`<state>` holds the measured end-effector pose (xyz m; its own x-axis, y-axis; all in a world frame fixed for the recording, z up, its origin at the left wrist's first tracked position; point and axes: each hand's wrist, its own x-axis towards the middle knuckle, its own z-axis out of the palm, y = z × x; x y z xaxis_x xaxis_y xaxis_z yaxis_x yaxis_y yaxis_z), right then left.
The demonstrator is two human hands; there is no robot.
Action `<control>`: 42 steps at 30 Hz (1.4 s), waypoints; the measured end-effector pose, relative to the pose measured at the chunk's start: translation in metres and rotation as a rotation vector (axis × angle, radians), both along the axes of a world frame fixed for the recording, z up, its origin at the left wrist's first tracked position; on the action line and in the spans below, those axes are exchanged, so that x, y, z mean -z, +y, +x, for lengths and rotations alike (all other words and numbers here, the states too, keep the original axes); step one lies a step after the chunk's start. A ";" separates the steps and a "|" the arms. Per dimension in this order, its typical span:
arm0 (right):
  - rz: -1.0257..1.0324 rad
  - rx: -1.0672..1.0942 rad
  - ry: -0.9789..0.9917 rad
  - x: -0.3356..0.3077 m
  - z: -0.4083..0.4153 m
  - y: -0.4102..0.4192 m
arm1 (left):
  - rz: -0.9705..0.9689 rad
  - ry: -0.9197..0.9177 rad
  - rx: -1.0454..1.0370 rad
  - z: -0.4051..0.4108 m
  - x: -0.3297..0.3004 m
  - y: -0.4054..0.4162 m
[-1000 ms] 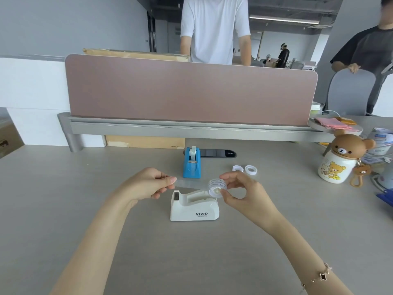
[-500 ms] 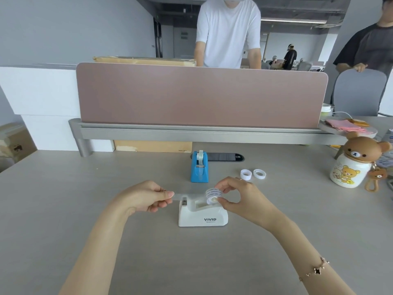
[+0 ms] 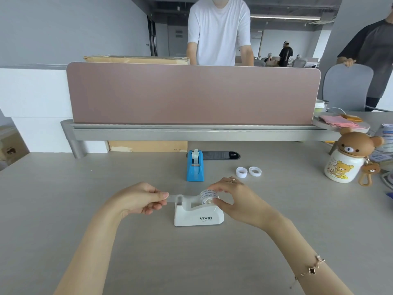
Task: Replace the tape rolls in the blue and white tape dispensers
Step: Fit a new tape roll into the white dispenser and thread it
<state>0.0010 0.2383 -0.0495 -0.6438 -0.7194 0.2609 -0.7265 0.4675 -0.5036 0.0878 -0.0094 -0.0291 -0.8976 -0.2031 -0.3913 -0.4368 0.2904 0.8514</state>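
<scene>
The white tape dispenser [image 3: 197, 215] marked VIVID stands on the grey desk in front of me. My right hand [image 3: 234, 201] pinches a clear tape roll [image 3: 208, 195] sitting in the dispenser's cradle. My left hand [image 3: 140, 199] pinches the loose end of the tape strip [image 3: 173, 198], stretched over the dispenser's cutter end. Behind it stands the blue tape dispenser [image 3: 195, 167], upright, with a tape roll in it and a strip running down its front. Two small white empty tape cores [image 3: 248, 172] lie to its right.
A bear-shaped white and brown jar [image 3: 346, 158] with a keyring stands at the right. A pink divider panel [image 3: 191, 94] on a grey rail closes the far side of the desk. A black cable slot [image 3: 221, 155] lies behind the blue dispenser. Two people stand beyond the divider.
My right hand has lowered the tape roll from above the white dispenser into its cradle. My left hand has kept the strip's end and drawn it down over the cutter end.
</scene>
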 end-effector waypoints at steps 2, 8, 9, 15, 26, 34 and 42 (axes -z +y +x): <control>0.026 -0.005 0.017 0.000 0.000 0.000 | 0.021 0.012 -0.016 0.000 0.000 0.000; 0.068 -0.003 0.061 0.003 0.002 -0.003 | 0.042 0.006 -0.023 0.001 0.000 -0.001; 0.069 -0.002 0.065 0.004 0.002 -0.002 | 0.051 0.004 -0.019 0.001 0.001 -0.001; 0.104 -0.007 0.033 0.008 0.001 -0.003 | 0.098 0.002 -0.012 0.002 0.001 -0.006; 0.125 -0.009 -0.053 0.015 -0.010 0.000 | 0.130 -0.091 0.101 0.005 0.012 -0.013; 0.126 -0.027 -0.074 0.015 -0.018 0.004 | 0.165 -0.096 0.196 0.006 0.015 -0.005; 0.077 -0.006 -0.117 0.018 -0.023 0.008 | 0.279 -0.042 0.154 0.005 0.012 -0.002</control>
<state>-0.0220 0.2459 -0.0673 -0.6625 -0.7381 0.1277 -0.6674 0.5043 -0.5479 0.0923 -0.0112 -0.0410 -0.8915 0.0543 -0.4498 -0.4420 0.1138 0.8898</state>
